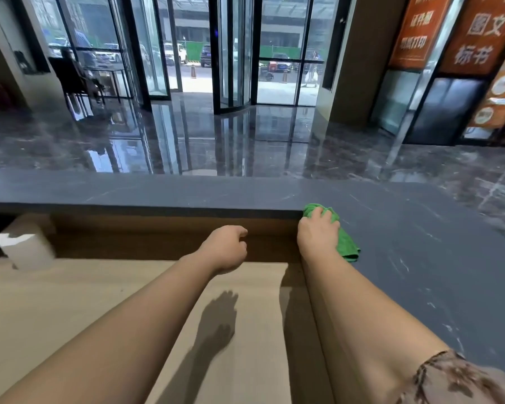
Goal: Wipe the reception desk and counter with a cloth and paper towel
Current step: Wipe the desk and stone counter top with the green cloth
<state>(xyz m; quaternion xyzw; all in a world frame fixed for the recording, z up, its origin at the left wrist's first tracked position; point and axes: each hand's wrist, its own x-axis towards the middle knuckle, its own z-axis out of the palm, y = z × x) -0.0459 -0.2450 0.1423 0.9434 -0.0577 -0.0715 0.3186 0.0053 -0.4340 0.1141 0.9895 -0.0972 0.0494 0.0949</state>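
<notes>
Nearest, two bare forearms reach out over the pale wooden lower desk (pixel 70 301), the right one showing a patterned brown sleeve (pixel 461 380) at the elbow. Further out, the left hand (pixel 226 247) hangs above the desk with its fingers curled loosely into an empty fist, while the right hand (pixel 318 233) presses flat, fingers spread and bent, on a crumpled green microfibre cloth (pixel 346 243). The cloth lies at the inner corner of the raised dark grey stone counter (pixel 420 258), its long axis running from the near right to the far left, far end pointing at the corner. It overhangs the inner edge slightly, I think, so a stroke pulled leftward could drag it off onto the desk below. At far left on the desk stands a blurred white roll (pixel 27 246), probably the paper towel. Beyond the counter lie a glossy marble floor (pixel 216 141) and a glass revolving door (pixel 233 53).
</notes>
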